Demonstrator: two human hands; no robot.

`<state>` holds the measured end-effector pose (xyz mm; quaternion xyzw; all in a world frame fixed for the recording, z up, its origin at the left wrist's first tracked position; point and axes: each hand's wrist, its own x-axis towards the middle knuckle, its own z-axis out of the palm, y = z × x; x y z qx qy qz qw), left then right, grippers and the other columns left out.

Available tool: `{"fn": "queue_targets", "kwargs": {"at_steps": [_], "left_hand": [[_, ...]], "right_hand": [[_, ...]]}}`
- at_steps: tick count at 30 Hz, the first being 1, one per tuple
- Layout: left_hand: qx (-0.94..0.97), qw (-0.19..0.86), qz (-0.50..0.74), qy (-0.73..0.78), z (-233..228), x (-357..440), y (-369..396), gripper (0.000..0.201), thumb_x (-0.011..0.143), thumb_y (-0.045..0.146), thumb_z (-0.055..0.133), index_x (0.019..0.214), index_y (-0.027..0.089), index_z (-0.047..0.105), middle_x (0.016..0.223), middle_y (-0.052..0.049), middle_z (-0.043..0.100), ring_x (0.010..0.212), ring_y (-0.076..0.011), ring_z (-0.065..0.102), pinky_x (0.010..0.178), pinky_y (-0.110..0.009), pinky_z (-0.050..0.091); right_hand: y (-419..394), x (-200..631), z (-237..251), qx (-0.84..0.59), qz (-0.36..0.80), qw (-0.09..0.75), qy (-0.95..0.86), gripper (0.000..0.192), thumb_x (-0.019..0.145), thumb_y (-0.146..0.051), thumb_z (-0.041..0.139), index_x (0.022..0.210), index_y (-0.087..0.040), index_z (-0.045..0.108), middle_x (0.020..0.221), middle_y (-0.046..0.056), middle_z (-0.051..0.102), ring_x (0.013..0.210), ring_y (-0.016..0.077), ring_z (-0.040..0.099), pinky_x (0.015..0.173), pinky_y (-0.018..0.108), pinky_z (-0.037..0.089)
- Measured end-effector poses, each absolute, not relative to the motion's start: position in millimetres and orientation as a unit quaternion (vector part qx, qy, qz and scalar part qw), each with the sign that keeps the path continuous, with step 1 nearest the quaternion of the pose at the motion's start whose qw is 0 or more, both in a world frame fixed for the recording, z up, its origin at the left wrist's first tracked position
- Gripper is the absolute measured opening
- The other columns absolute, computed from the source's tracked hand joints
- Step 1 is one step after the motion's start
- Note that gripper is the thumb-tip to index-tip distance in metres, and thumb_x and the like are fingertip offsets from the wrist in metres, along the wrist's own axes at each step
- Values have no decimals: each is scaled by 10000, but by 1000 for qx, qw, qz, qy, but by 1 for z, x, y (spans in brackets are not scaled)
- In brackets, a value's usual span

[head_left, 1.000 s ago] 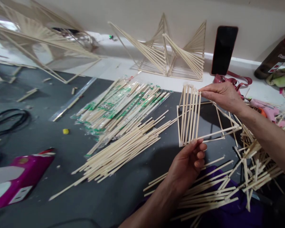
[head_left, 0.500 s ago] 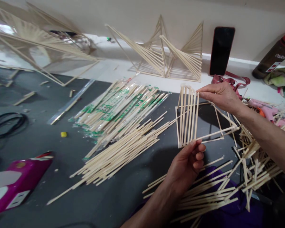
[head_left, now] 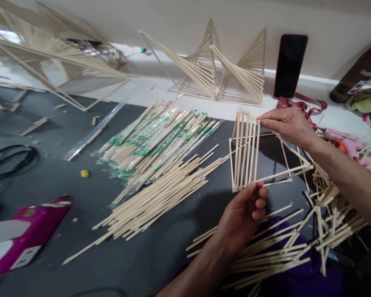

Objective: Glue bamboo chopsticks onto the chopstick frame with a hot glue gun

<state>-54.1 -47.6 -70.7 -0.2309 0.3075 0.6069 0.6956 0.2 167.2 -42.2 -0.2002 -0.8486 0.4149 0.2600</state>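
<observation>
A frame of thin wooden sticks point(head_left: 243, 152) stands on the dark table, with a row of near-upright sticks on its left part. At its top right corner, the thumb and fingers of my right hand point(head_left: 289, 126) are closed on the upper end of the rightmost wooden stick point(head_left: 257, 152). My left hand point(head_left: 244, 212) pinches the same stick's lower end against the bottom bar, its other fingers curled. Whitish blobs show at the frame's joints. Long loose sticks point(head_left: 160, 198) lie to the left of my hands.
Plastic-wrapped chopsticks point(head_left: 154, 140) lie behind the loose sticks. Finished stick models point(head_left: 198, 74) stand by the wall, near a phone point(head_left: 290, 66) and a bottle point(head_left: 357, 74). A pink glue gun point(head_left: 343, 140) and jumbled sticks point(head_left: 334, 214) are at right, a magenta packet point(head_left: 34, 231) at left.
Both hands keep their hold on the stick and the frame. The whole view has shifted very slightly; nothing else visibly moves.
</observation>
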Motion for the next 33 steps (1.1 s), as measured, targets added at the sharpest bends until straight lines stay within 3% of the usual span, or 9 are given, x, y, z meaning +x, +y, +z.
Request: {"fn": "queue_targets", "kwargs": {"at_steps": [13, 33], "left_hand": [[-215, 700, 611, 301, -73, -55, -50, 200, 929, 143, 511, 825, 66, 663, 679, -32, 588, 460, -32, 483, 367, -98, 356], [-218, 694, 613, 309, -73, -54, -50, 238, 942, 144, 481, 813, 65, 665, 679, -35, 582, 447, -31, 477, 348, -99, 347]], "right_hand": [[168, 1, -42, -196, 422, 250, -849, 182, 810, -247, 633, 878, -193, 794, 894, 34, 761, 833, 171, 698, 815, 304, 524], [167, 1, -40, -199, 426, 244, -848, 186, 815, -230, 634, 887, -163, 792, 882, 52, 758, 832, 172, 695, 813, 290, 519]]}}
